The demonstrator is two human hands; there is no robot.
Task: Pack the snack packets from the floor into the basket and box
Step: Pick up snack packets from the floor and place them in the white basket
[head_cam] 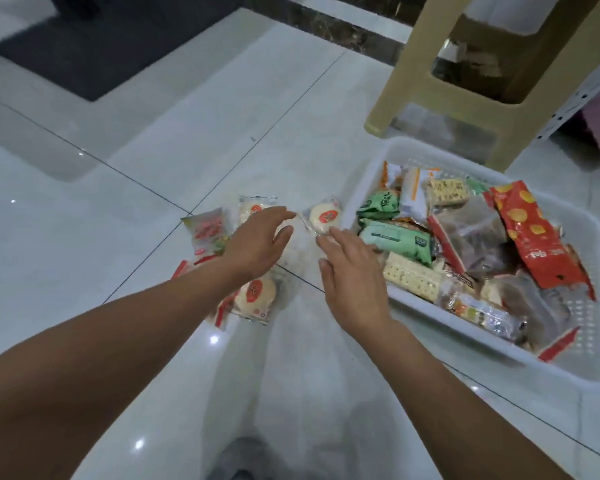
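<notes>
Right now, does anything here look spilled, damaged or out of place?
Nothing looks damaged. Round cake packets lie scattered on the floor left of the white basket, and one red-edged packet sticks out over the basket's near rim.

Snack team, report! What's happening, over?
Hands: left hand open, right hand open, empty. Loose round cake packets on floor; basket well filled. Nothing blocking.

Glossy white tile floor [153, 150], dark joints, light glints; dark mat [94, 46] at 11 o'clock; beige stool [409, 71] at 1 o'clock.
</notes>
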